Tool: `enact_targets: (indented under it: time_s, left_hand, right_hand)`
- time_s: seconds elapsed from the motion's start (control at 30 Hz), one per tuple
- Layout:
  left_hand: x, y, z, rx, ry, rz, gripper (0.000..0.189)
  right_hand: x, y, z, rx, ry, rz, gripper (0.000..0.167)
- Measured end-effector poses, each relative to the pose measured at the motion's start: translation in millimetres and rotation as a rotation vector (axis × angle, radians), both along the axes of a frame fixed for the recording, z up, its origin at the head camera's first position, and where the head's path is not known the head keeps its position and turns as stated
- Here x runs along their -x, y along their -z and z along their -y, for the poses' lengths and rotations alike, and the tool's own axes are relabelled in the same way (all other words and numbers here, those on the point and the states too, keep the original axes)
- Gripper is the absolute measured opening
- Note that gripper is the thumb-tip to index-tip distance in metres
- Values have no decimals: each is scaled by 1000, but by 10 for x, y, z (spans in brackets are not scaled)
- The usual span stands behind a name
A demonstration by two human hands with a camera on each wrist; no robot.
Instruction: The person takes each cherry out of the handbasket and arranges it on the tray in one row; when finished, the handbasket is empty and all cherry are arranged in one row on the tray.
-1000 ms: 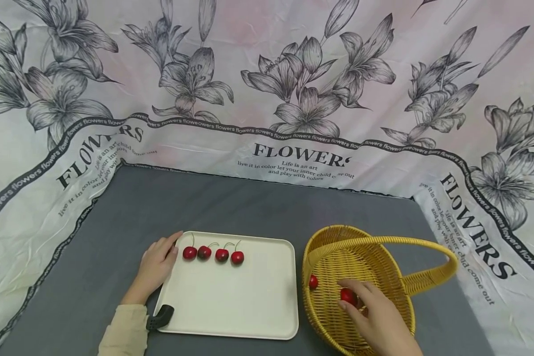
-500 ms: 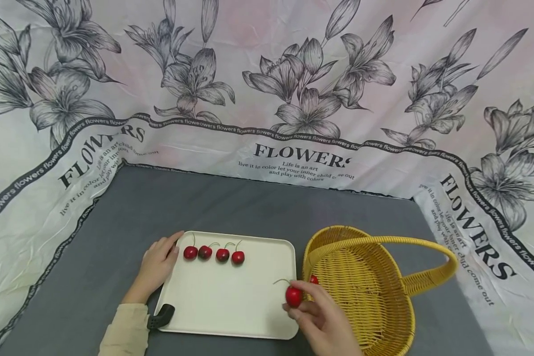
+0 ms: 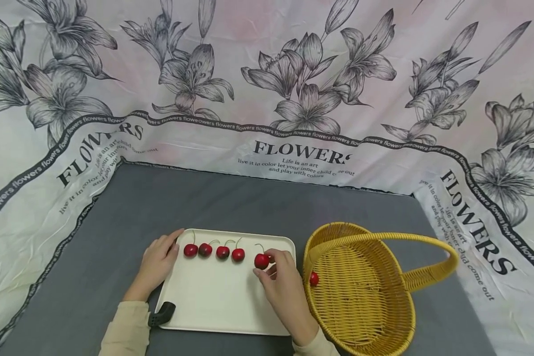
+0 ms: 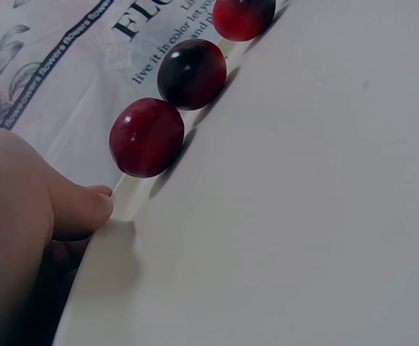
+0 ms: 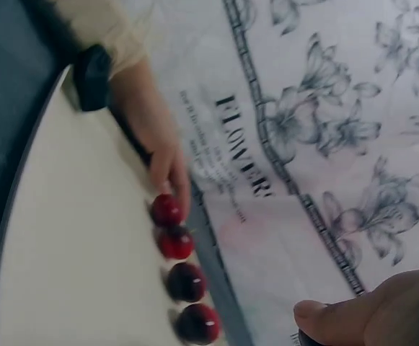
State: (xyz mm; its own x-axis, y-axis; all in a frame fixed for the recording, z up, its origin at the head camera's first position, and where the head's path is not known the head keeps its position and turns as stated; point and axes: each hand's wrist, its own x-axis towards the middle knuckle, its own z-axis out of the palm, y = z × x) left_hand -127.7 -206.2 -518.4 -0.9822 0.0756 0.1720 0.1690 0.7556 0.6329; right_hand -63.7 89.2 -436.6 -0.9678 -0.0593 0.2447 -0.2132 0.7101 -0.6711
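Observation:
In the head view, my right hand (image 3: 287,289) pinches a red cherry (image 3: 261,261) by its sides, thumb and fingertips around it, over the right part of the white tray (image 3: 213,301). Its stem points up. To the left, several cherries with stems form a row along the tray's far side, among them a cherry (image 3: 238,255) at the row's right end. My left hand (image 3: 157,262) holds the tray's left rim near the far corner. In the left wrist view its thumb (image 4: 86,210) lies at the rim, close to the end cherry (image 4: 147,137); the other fingers are mostly hidden.
A yellow woven basket (image 3: 405,316) with an arched handle (image 3: 431,247) stands right of the tray. One cherry (image 3: 314,279) shows inside at its left wall. A dark grey cloth (image 3: 249,202) covers the table, with a flower-printed curtain (image 3: 196,143) behind.
My right hand has lifted the cherry out of the basket and carried it left and away from me, over the tray beside the row. My left hand has stayed at the tray's rim.

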Motion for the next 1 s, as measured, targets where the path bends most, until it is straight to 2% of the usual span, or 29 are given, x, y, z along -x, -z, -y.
enact_targets:
  time_s: [0.17,0.43,0.77,1.0]
  left_hand:
    - [6,-3,6,-3,-7,3,39]
    - [-10,-7,-2,-9,0,9,39]
    - [-16,-4,6,-3,-4,16,40]
    - [-16,-20,-3,-7,5,5,39]
  right_hand:
    - [209,229,106,-18,43,72,34]
    - [323,448,142,-46,99,143,32]
    - [375,552,161,-92,116,141,36]
    - [374,539,156,-115,122,138,41]
